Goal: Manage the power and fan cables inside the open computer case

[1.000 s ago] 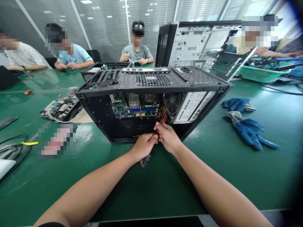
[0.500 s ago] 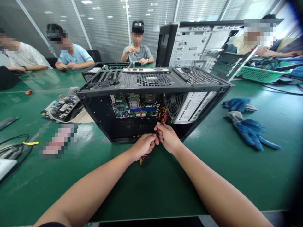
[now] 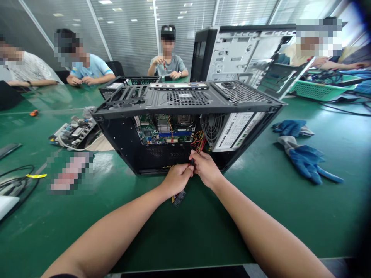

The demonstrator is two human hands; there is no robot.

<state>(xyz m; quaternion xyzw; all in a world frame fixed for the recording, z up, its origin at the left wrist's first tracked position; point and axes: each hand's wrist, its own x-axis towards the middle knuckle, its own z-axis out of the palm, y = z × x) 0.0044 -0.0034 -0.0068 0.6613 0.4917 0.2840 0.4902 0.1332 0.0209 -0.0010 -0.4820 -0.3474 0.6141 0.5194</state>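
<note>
An open black computer case (image 3: pixel 185 98) lies in front of me with its inside facing me. In it are a green motherboard (image 3: pixel 147 133) and, at the right, a power supply (image 3: pixel 237 131) with a fan. Colored power cables (image 3: pixel 199 142) run from beside the supply down to my hands. My left hand (image 3: pixel 177 178) is closed on the cables, and a black multi-pin connector (image 3: pixel 179 198) hangs below it. Close against it, my right hand (image 3: pixel 207 168) pinches the same bundle near the case's lower edge. The fingers partly hide what they grip.
Blue work gloves (image 3: pixel 308 160) lie at the right, behind them a green basket (image 3: pixel 321 90) of cables. Loose computer parts (image 3: pixel 77 133) and black cables (image 3: pixel 21 181) lie at the left. Another case (image 3: pixel 232 54) stands behind mine. Several people sit around the green table (image 3: pixel 290 224).
The hanging connector has swung slightly right and turned, showing more of its pins' side. My left hand has shifted a little; my right hand stays nearly in place.
</note>
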